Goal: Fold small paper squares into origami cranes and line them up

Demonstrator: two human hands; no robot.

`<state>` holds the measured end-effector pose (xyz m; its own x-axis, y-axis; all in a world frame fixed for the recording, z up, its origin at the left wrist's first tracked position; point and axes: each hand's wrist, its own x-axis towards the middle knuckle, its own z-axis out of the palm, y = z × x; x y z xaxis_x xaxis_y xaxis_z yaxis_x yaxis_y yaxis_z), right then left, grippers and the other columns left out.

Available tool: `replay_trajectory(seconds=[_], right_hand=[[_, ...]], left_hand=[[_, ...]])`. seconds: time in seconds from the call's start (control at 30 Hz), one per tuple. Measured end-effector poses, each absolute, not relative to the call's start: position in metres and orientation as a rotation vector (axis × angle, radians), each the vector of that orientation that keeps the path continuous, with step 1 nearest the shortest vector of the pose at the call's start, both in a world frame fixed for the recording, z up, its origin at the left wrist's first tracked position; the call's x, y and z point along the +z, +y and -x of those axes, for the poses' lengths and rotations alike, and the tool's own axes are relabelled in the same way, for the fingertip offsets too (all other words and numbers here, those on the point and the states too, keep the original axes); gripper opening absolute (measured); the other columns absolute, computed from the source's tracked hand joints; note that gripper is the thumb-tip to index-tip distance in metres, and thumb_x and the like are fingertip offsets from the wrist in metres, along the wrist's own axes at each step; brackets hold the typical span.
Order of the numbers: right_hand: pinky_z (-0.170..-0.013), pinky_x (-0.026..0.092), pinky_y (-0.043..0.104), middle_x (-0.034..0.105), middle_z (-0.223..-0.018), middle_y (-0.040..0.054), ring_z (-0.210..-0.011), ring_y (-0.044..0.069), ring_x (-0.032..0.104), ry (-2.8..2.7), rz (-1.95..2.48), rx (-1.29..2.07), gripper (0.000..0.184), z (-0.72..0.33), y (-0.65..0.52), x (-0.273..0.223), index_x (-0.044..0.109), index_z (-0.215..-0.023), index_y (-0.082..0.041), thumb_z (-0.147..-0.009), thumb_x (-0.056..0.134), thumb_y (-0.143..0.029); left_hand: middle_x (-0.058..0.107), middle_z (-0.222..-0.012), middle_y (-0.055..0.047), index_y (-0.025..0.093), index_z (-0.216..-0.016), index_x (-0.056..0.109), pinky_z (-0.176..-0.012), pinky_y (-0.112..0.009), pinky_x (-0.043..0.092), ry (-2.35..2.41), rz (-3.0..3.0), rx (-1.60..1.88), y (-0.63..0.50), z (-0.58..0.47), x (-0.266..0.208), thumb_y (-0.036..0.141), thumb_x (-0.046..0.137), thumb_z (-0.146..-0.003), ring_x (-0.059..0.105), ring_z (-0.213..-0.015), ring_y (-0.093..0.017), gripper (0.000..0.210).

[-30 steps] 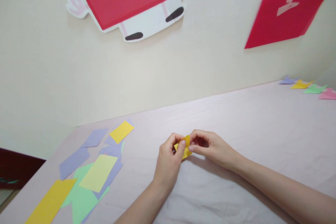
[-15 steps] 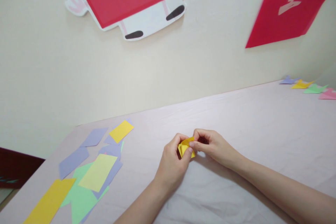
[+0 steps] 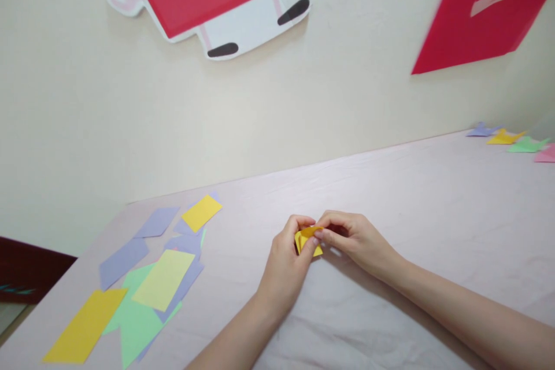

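A small folded piece of yellow paper [image 3: 318, 251] is held between my two hands, just above the cloth-covered surface. My left hand [image 3: 289, 263] grips it from the left, the thumb pressed on its front and the fingers curled behind. With thumb and forefinger, my right hand [image 3: 353, 240] pinches the paper's upper right edge, where a flap is bent up. Several layers show at its left side. The fingers partly cover the paper, so its full shape is hidden.
Loose sheets lie at the left, among them a yellow sheet [image 3: 87, 326], a pale yellow sheet [image 3: 165, 280] and a purple sheet [image 3: 124, 263]. Folded paper figures, including a green one [image 3: 526, 145], stand at the far right near the wall [image 3: 260, 115].
The right fingers have shifted slightly left along the paper's top edge, closer to the left fingertips. The view has tilted a little. Both hands keep their hold.
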<state>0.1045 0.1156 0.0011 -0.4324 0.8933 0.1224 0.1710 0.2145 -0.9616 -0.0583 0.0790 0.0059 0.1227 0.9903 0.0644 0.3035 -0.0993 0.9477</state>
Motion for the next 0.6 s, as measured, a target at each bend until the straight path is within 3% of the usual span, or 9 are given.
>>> replay_trajectory(seconds=[0.6], right_hand=[[-0.065,0.042,0.026,0.062,-0.074,0.0032,-0.070,0.016,0.055,-1.763,1.011,1.202,0.024,-0.1059,0.1157,-0.0019,0.066,-0.072,-0.016,-0.085,0.061,-0.035]], left_hand=[[0.063,-0.091,0.000,0.021,-0.103,0.054,-0.072,-0.024,0.046,1.310,-1.448,1.073,0.0798,0.0570,0.0003,0.024,0.060,-0.085,0.060,-0.081,-0.014,0.019]])
